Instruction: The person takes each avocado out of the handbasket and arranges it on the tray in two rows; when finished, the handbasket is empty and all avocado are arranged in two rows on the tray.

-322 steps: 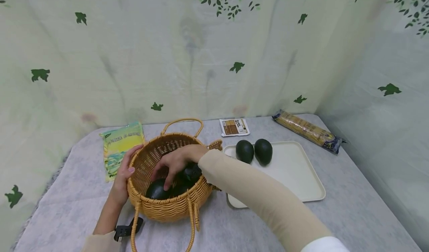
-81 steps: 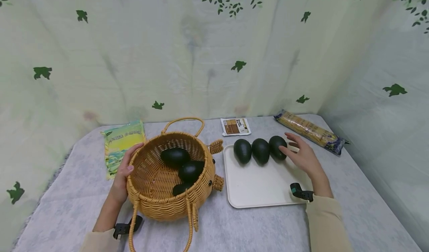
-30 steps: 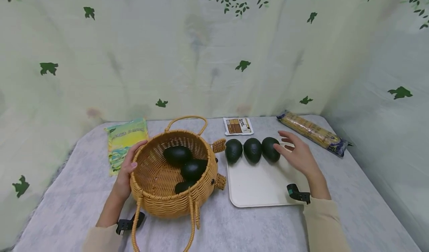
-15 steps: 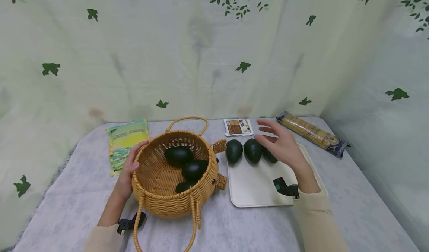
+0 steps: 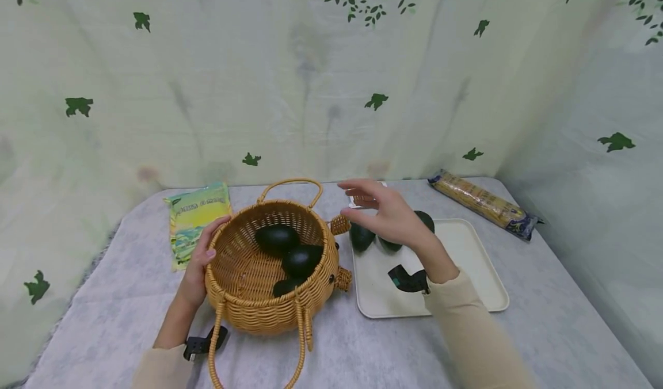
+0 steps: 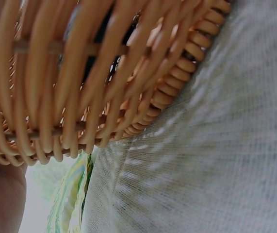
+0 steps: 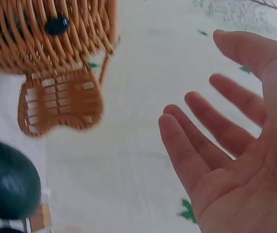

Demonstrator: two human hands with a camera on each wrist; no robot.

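A wicker basket (image 5: pixel 261 317) with fish-like fins and a black eye stands on the table. My left hand (image 5: pixel 198 268) holds its left rim; only wickerwork and a bit of that hand show in the left wrist view. Inside lie several dark green avocados, one at the back (image 5: pixel 277 239), one against the right wall (image 5: pixel 301 261). My right hand (image 5: pixel 391 213), empty with fingers spread, hovers between basket and white tray (image 5: pixel 461 285). On the tray sit three avocados in a row, the leftmost (image 5: pixel 361 237) nearest the basket; my right hand partly covers the others.
Behind the basket's left side lies a yellow-green packet (image 5: pixel 197 216). A long bag of noodles (image 5: pixel 481 205) lies at the back right. My right hand mostly covers a small white-and-brown packet (image 5: pixel 383 185) at the back. Basket handles (image 5: pixel 302 349) hang at the front.
Earlier my right hand was inside the basket, and two avocados were on the tray; a third then joined them. My right hand has since let go and moved left toward the basket.
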